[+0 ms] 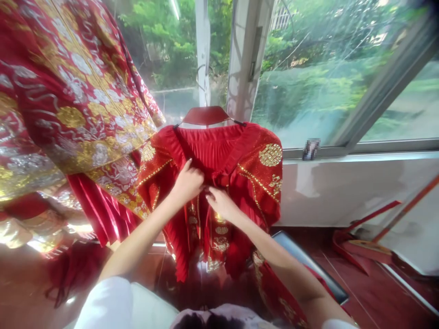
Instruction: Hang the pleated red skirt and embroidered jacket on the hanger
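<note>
White sleeves point(106, 304) come nearest, at the lower edge, with both bare forearms reaching up from them to the fingers. Those of the left hand point(188, 183) are curled in narrow at the upper front of a red garment point(267, 196), the index finger pointing up; whether cloth is pinched in them I cannot tell. Just beside and slightly lower, the right hand point(222, 203) has its fingers bent and a little apart near the front opening; their grip cannot be told either. Around both hands spreads the garment, pleated and trimmed in gold. Directly above the fingers is its reddish-brown hanger point(206, 116), with dark clips at each end. To their left hangs a larger red gown point(85, 91) embroidered in gold and silver. Beyond them, up and right, are window panes point(308, 91); below, dark red floor tiles point(329, 260)
</note>
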`<act>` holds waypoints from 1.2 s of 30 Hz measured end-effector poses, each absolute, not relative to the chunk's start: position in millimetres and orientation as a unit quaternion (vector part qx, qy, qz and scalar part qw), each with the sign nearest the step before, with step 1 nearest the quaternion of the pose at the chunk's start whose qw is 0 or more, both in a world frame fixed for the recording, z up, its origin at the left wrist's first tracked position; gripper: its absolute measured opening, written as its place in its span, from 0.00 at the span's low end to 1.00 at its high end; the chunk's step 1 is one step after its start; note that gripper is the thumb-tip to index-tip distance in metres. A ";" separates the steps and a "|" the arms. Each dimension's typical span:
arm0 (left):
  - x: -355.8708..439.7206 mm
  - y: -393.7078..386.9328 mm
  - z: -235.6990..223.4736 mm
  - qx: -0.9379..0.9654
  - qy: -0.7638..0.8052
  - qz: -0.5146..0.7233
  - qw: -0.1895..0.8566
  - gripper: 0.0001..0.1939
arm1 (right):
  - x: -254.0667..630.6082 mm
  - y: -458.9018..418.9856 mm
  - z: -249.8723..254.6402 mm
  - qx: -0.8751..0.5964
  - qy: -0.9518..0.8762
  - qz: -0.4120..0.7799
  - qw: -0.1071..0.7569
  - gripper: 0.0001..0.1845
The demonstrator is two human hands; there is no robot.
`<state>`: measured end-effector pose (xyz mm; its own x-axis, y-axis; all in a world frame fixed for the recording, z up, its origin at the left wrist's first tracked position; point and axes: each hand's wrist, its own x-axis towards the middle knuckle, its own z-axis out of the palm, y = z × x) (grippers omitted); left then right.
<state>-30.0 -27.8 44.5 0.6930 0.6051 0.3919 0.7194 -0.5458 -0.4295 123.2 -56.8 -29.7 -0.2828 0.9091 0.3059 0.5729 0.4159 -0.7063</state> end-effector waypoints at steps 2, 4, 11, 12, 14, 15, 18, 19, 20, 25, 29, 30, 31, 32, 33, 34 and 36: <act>-29.6 -23.9 43.2 -0.880 -0.389 -0.052 0.269 0.08 | 115.6 -47.0 -37.7 -0.516 -0.714 0.226 0.416 0.15; -34.7 -27.6 41.0 -0.893 -0.375 -0.049 0.245 0.08 | 109.8 -45.2 -43.1 -0.502 -0.689 0.252 0.457 0.14; -46.9 -51.6 48.4 -0.914 -0.355 -0.073 0.180 0.11 | 88.7 -64.2 -33.6 -0.583 -0.675 0.120 0.436 0.14; -46.6 -54.1 49.9 -0.916 -0.355 -0.069 0.172 0.11 | 86.4 -67.4 -30.0 -0.603 -0.679 0.095 0.408 0.14; -46.5 -59.1 52.5 -0.915 -0.361 -0.063 0.172 0.11 | 84.2 -73.2 -23.0 -0.636 -0.682 0.063 0.354 0.14; -47.2 -61.6 53.6 -0.910 -0.367 -0.062 0.183 0.11 | 84.5 -75.8 -20.7 -0.644 -0.687 0.058 0.332 0.15; -55.0 -68.5 56.0 -0.890 -0.385 -0.085 0.227 0.17 | 89.2 -83.5 -26.4 -0.625 -0.718 0.093 0.293 0.17; -59.7 -70.3 56.3 -0.885 -0.388 -0.098 0.238 0.19 | 91.1 -86.6 -34.4 -0.613 -0.729 0.117 0.282 0.18; -65.3 -71.7 56.2 -0.880 -0.391 -0.112 0.244 0.20 | 92.8 -90.1 -45.4 -0.604 -0.736 0.144 0.269 0.18; -91.4 -74.8 53.8 -0.878 -0.400 -0.152 0.212 0.17 | 105.1 -113.0 -108.7 -0.603 -0.739 0.224 0.201 0.15; -87.2 -74.2 60.5 -0.891 -0.361 -0.234 0.145 0.18 | 137.3 -120.7 -85.5 -0.626 -0.717 0.187 0.242 0.16; -81.9 -72.1 63.5 -0.861 -0.389 -0.289 0.152 0.20 | 147.0 -117.7 -67.1 -0.637 -0.694 0.147 0.300 0.18; -75.5 -68.6 66.4 -0.816 -0.434 -0.345 0.165 0.21 | 155.7 -111.9 -46.4 -0.644 -0.656 0.088 0.385 0.19; -68.5 -63.5 68.7 -0.760 -0.489 -0.389 0.178 0.23 | 162.8 -103.3 -25.3 -0.641 -0.605 0.019 0.472 0.19; -61.8 -56.9 70.2 -0.705 -0.543 -0.417 0.185 0.25 | 167.9 -92.4 -5.7 -0.633 -0.556 -0.041 0.537 0.19; -56.0 -49.3 70.7 -0.659 -0.586 -0.433 0.188 0.28 | 171.2 -79.8 11.0 -0.629 -0.521 -0.083 0.571 0.19; -50.2 -33.8 68.9 -0.607 -0.630 -0.446 0.188 0.32 | 174.2 -53.9 32.9 -0.644 -0.490 -0.125 0.574 0.28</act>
